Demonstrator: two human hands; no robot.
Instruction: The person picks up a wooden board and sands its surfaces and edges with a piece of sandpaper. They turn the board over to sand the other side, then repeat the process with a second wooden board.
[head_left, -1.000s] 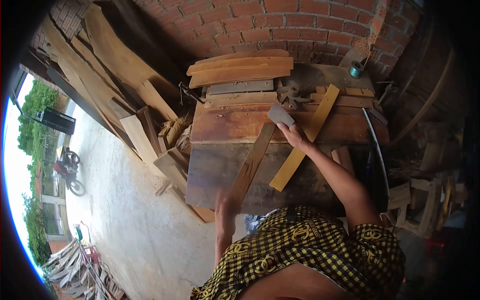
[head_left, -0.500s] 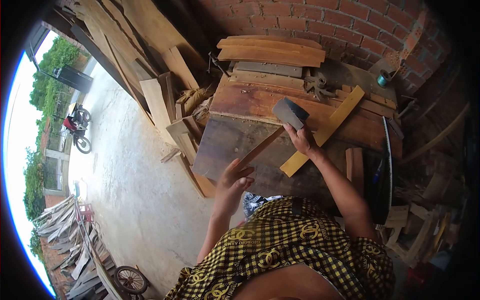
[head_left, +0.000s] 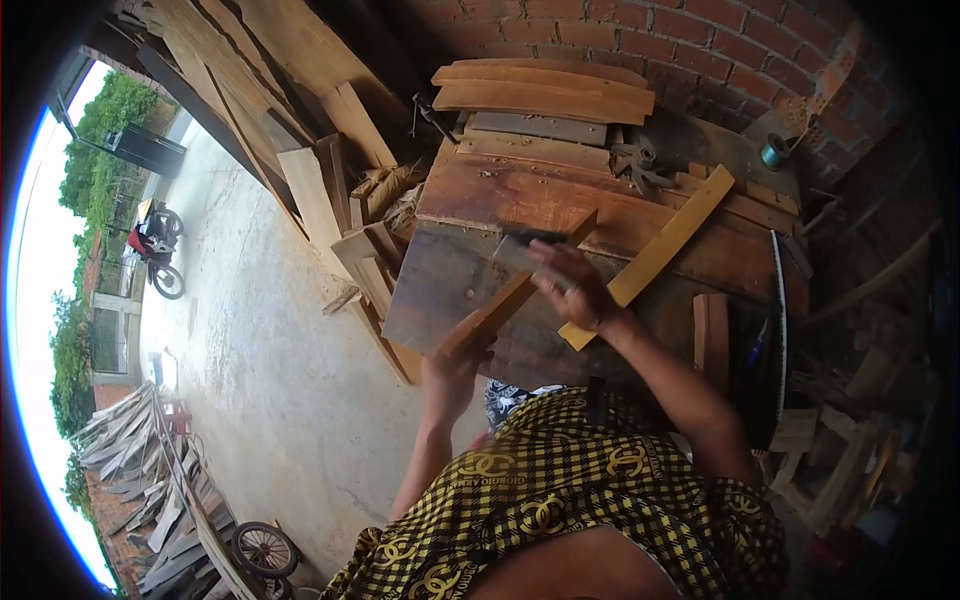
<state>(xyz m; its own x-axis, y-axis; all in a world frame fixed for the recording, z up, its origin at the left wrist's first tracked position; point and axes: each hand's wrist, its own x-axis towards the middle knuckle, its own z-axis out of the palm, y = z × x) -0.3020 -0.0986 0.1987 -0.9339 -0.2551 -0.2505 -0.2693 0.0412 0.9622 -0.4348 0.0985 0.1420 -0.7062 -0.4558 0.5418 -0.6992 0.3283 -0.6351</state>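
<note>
My left hand (head_left: 455,368) is closed around the lower end of a narrow wooden strip (head_left: 508,303), which slants up and away over the bench. Across the strip's upper part lies my right hand (head_left: 578,284), slightly blurred, with a dark piece of sandpaper (head_left: 516,244) under its fingers against the wood. Part of the sandpaper is hidden by those fingers. A yellowish flat wooden slat (head_left: 655,250) rests diagonally on the bench, just right of my right hand.
The wooden workbench (head_left: 430,285) carries stacked curved boards (head_left: 540,98), a metal clamp-like part (head_left: 637,165) and a spool (head_left: 774,152). A short block (head_left: 711,335) and a long toothed blade (head_left: 779,340) lie at right. Planks (head_left: 315,205) lean at left; a brick wall (head_left: 690,50) stands behind.
My right hand has moved left and slightly down, bringing the sandpaper from above the strip's end onto the strip. The strip has turned in my left hand and now reaches farther up.
</note>
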